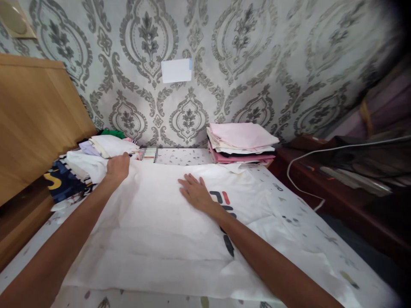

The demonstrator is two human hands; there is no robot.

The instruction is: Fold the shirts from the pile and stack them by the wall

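A white shirt [154,218] with dark and red lettering lies spread over the patterned sheet [308,214]. At its far left corner my left hand [118,167] is closed on the cloth, close beside a heap of loose clothes. My right hand [195,192] rests flat on the middle of the shirt, fingers spread, just left of the lettering. My right forearm covers part of the print.
Crumpled clothes [111,145] lie at the back left by a wooden panel [38,119]. A folded stack [242,137] stands against the wall at the back. On the right, a white cable [302,188] crosses dark red furniture [353,205].
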